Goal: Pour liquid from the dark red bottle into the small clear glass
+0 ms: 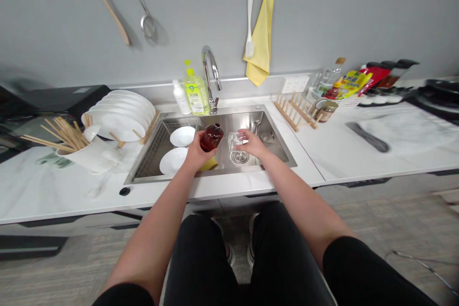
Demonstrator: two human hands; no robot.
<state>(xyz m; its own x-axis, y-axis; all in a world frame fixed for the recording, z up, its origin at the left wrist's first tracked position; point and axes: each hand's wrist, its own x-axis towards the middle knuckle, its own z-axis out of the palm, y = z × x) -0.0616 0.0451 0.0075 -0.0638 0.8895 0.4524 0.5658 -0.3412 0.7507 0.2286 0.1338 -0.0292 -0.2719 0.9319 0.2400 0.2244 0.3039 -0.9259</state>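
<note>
Standing at the sink (pixel 276 150), the person keeps both hands out over the steel basin, so that anything that drips or spills falls into it and not onto the table (pixel 344 153). The left hand (pixel 195 153) has its grip closed round the lower part of a small dark red bottle (pixel 211 137), held tilted with its neck leaning toward the other hand. The right hand (pixel 251 143) has its grip closed round a clear glass (pixel 234 141), held just above the drain (pixel 239 157) and just beside the bottle; whether the two touch I cannot tell, nor whether anything is in the glass.

Under the left hand a bit of something yellow (pixel 209 165) shows, probably a sponge lying on the basin floor, ready to hand. At the left of the basin two white bowls (pixel 182 136) sit on a ribbed steel tray, where they can drain. The tap (pixel 211 69) stands behind the basin with a bottle of green dish soap (pixel 195 91) and a small white bottle beside it, all within easy reach.

White plates (pixel 122 112) stand on edge in a wooden rack to the left, near a white holder of chopsticks (pixel 62 135). An empty wooden rack (pixel 296 111) stands to the right, with jars and packets beyond it. A yellow cloth (pixel 261 43) hangs on a hook above.
</note>
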